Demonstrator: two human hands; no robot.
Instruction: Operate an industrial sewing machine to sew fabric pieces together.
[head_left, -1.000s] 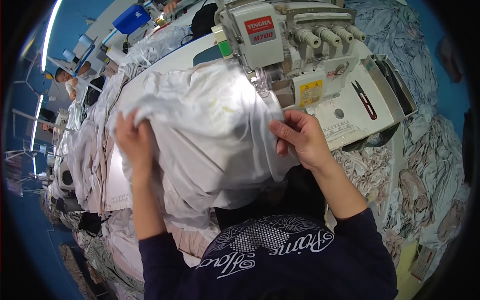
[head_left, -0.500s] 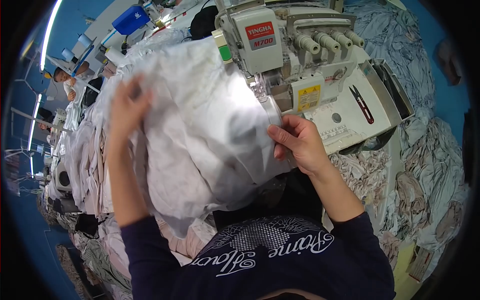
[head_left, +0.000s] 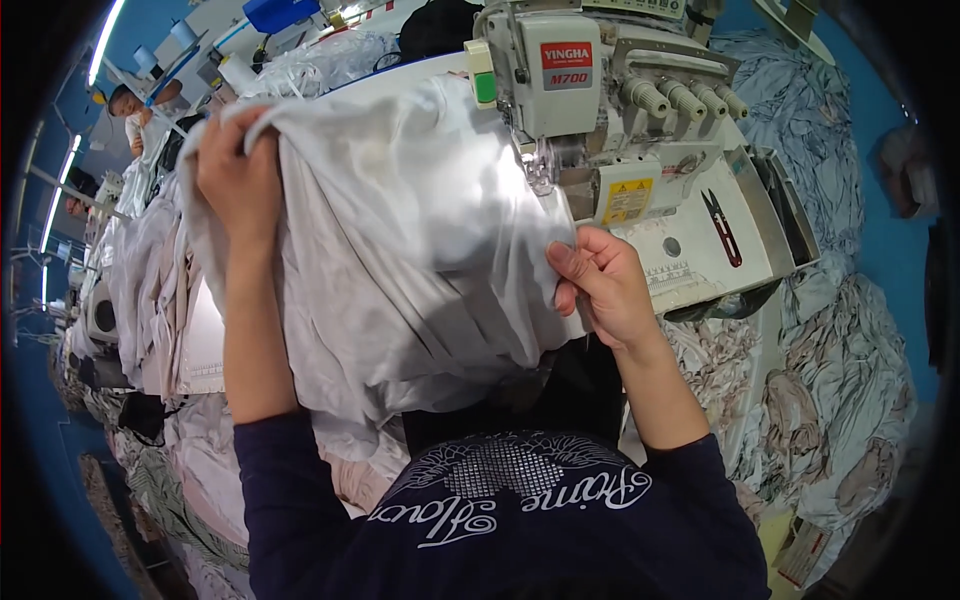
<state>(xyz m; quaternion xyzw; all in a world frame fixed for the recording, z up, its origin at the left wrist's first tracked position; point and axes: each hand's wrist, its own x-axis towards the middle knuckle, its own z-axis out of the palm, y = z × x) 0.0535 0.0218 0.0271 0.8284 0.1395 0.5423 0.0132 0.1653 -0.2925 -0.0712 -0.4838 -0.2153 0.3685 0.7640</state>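
A pale grey-white piece of fabric point(head_left: 400, 220) spreads over the table in front of me, its right edge running up to the needle area of an overlock sewing machine point(head_left: 560, 100). My left hand point(head_left: 238, 175) grips the fabric's far left part and holds it raised in a fold. At the right edge, just below the presser foot, my right hand point(head_left: 600, 280) pinches the cloth between thumb and fingers. The machine's lamp lights the fabric brightly beside the needle.
Red-handled thread snips point(head_left: 722, 228) lie on the machine's right plate. Heaps of crumpled pale fabric point(head_left: 840, 370) sit on the right, with more cloth point(head_left: 150, 290) piled at left. At the far left another person point(head_left: 135, 110) is at work. Thread cones point(head_left: 183, 35) stand behind.
My left hand, open and blurred before, has moved a little up and left and closed on the fabric, lifting it. My right hand keeps its pinch. The view has shifted slightly.
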